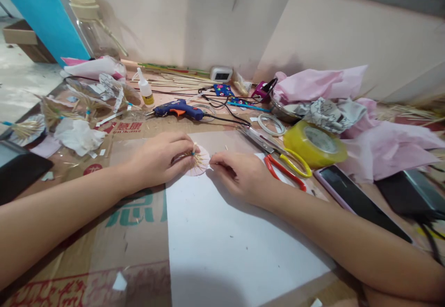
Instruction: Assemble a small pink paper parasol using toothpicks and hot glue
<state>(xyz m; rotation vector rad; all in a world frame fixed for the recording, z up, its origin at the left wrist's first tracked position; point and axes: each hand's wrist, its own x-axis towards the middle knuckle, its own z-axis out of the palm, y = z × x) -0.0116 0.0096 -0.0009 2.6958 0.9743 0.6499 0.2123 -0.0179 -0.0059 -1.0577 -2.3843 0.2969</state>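
A small pale pink paper disc with thin bamboo ribs, a miniature umbrella (199, 162), lies on a white sheet (222, 237) in the middle of the table. My left hand (158, 158) is closed around its ribbed hub, fingers pinching the little stick at its centre. My right hand (239, 175) rests on the sheet just right of the disc, with thumb and forefinger pinched at the disc's right edge. What those fingertips grip is too small to make out.
Red-and-yellow scissors (281, 158), a yellow tape roll (314, 145), a phone (351, 195) and pink tissue paper (382, 144) lie to the right. A blue glue gun (179, 109), a glue bottle (146, 90) and bamboo sticks lie behind. Finished ribbed pieces and crumpled paper (78, 135) sit left.
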